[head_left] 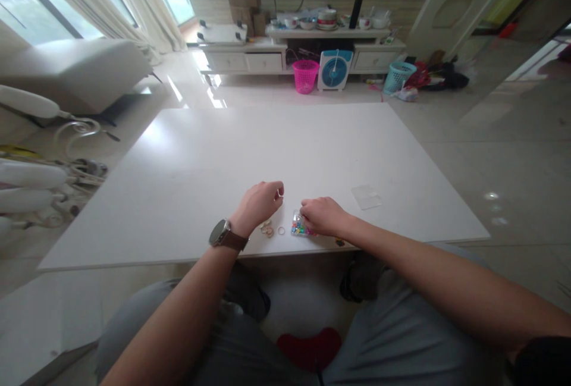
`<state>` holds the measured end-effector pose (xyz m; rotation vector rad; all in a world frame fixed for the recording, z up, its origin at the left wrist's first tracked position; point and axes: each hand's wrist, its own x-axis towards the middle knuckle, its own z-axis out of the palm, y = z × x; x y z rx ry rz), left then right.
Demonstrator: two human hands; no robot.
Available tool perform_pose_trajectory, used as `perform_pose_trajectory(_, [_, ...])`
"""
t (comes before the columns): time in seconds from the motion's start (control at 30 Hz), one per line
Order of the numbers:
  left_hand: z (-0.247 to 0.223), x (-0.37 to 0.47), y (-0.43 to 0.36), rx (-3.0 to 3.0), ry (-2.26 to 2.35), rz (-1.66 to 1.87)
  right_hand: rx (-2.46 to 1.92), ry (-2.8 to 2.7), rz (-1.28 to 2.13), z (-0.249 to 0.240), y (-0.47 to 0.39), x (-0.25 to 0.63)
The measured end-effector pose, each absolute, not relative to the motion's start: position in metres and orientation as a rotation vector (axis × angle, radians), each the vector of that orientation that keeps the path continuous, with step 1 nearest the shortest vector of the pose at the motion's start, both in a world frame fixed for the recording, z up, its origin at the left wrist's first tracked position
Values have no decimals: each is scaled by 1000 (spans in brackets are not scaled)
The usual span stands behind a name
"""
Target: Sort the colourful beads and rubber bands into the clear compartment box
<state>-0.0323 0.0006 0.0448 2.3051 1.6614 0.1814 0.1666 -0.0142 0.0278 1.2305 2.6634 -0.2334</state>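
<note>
My left hand [264,200], with a watch on its wrist, is raised over the white table [285,148], its fingers curled around a small ring-like thing [279,192] too small to make out well. Several brownish rings [267,231] lie just below that hand, and a single pale ring [281,231] rests to their right. A small clear box [296,228] of colourful pieces sits near the front edge. My right hand [325,215] is over the box's right part with its fingers pressed together; whatever they hold is hidden.
A clear flat lid or sheet [366,196] lies to the right on the table. Small dark-yellow items [339,242] are at the front edge below my right wrist. Beyond the table stand a pink basket [306,77] and a blue fan [334,69].
</note>
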Motion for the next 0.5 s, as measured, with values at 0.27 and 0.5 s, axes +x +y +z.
perform_pose_trajectory(0.27, [42,-39,3,2309,1675,132,1250,2658,-230,31,-14,166])
perform_pose_trajectory(0.5, [40,-38,4,2297,1657,127,1227,2635,-248,31,-16,166])
